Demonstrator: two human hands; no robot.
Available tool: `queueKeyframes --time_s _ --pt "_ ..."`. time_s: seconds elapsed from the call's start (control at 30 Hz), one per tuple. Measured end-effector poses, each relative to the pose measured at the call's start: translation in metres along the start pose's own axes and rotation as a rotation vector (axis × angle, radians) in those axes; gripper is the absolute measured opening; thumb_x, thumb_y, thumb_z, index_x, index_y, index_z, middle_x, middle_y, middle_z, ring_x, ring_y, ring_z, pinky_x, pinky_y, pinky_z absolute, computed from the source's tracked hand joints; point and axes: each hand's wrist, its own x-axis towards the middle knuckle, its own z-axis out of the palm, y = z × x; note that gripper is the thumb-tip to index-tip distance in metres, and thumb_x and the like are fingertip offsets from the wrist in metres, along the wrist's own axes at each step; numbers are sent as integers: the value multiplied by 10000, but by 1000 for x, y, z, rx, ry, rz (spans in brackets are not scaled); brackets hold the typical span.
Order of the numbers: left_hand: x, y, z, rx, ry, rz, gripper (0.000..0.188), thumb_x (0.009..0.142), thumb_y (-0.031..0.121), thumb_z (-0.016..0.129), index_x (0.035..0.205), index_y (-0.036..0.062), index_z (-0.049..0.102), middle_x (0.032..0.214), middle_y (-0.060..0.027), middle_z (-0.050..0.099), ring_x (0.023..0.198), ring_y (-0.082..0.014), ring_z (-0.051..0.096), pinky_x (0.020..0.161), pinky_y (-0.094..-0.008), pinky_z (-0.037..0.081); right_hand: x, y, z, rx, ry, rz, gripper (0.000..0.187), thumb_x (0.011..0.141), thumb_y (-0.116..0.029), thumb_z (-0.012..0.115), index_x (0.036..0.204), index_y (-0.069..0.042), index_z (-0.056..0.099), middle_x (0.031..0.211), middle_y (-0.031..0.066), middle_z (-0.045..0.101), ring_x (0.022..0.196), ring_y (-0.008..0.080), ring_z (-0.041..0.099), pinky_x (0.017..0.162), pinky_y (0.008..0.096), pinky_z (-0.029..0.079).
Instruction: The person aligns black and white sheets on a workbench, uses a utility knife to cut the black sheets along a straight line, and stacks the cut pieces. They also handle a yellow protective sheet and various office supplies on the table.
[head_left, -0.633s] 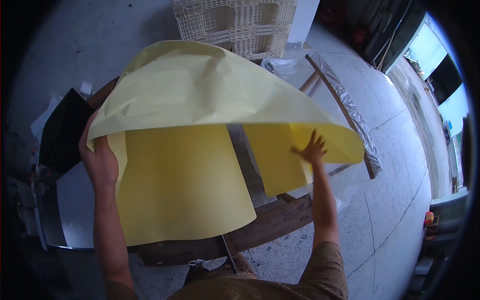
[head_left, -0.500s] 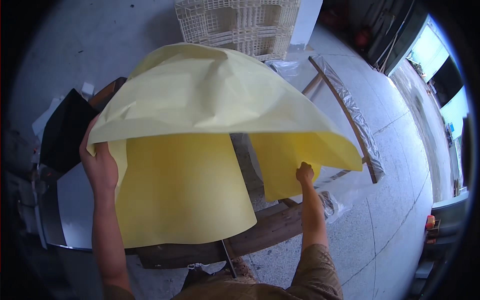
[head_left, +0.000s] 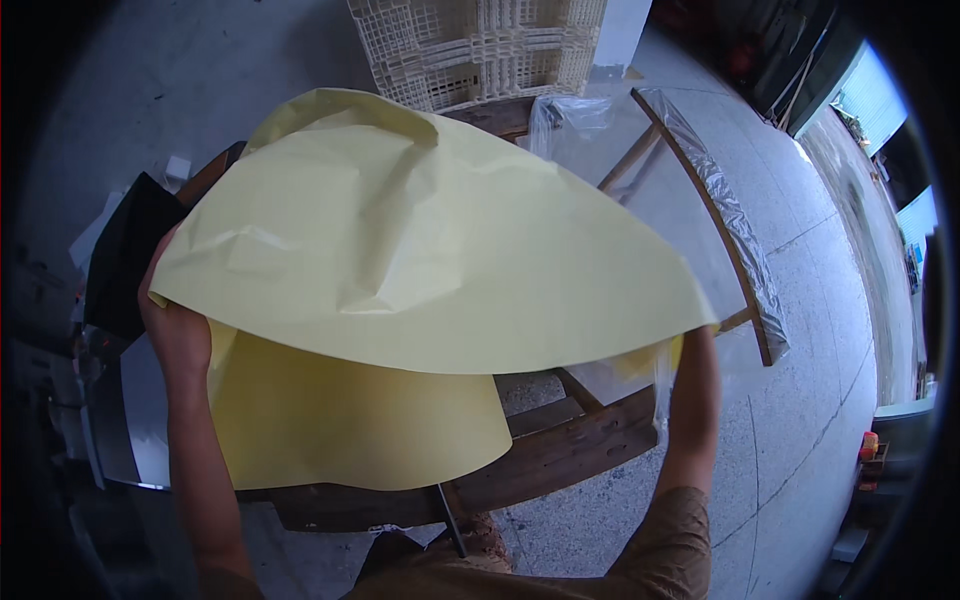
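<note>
A large, creased sheet of pale yellow paper point(head_left: 500, 240) bulges up in front of me, its near edge curving between my arms. Its left corner is in my left hand point(head_left: 182, 340), which is closed on the edge; the fingers are partly hidden behind the paper. Only the wrist side of my right hand point(head_left: 697, 350) shows at the sheet's right end, the fingers being covered. Beneath lies a smooth yellow layer point(head_left: 360, 430), curving down over dark wooden beams point(head_left: 570, 450). Whether both layers are one sheet, I cannot tell.
A cream plastic pallet point(head_left: 490, 50) stands at the back. To the right, a wooden frame point(head_left: 715, 215) is wrapped in clear plastic film. At the left are a black box-like thing point(head_left: 130, 255) and a grey, shiny panel point(head_left: 145, 410). A dark bar point(head_left: 452, 520) sticks out near my body.
My right hand has moved right and slightly outward, going under the paper. The sheet's near edge has dropped toward me, covering more of the lower layer. My left hand has shifted slightly left and down.
</note>
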Motion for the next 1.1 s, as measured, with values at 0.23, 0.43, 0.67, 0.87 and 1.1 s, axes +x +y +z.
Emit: queueKeyframes --time_s 0.23,0.43,0.67,0.87,1.1 --pt "0 4 8 -48 -62 -97 292 979 62 449 1221 -38 576 1159 -112 633 1105 -174 567 992 -304 391 47 31 -152 325 -17 -99 469 942 -398 541 1241 -38 555 1058 94 619 895 176 560 772 349 501" --pt "-10 -1 19 -57 -156 -93 305 984 71 440 1242 -35 564 1191 -130 626 1146 -195 558 1011 -315 382 20 -38 -175 402 -663 -208 453 976 -402 509 1183 -9 601 952 53 653 788 128 584 697 315 516" --pt "-18 6 35 -8 -255 -101 314 993 74 427 1258 -42 549 1226 -135 607 1179 -210 541 1029 -320 374 -13 -49 -177 368 -306 -290 374 946 -303 570 1178 -16 628 1100 107 677 949 170 614 847 347 486" --pt "-20 3 36 -59 -126 -165 326 948 23 449 1248 -44 559 1185 -161 632 1152 -231 576 999 -331 410 -2 -62 -203 41 705 -539 172 869 -114 565 994 -36 653 909 150 670 826 337 656 729 408 527" --pt "-35 29 50 2 -224 -2 390 874 -49 467 1257 -63 536 1193 -173 619 1159 -232 566 1009 -340 407 32 47 -95 -464 915 -210 256 852 -105 573 1099 -69 628 944 82 655 876 263 653 787 403 510"
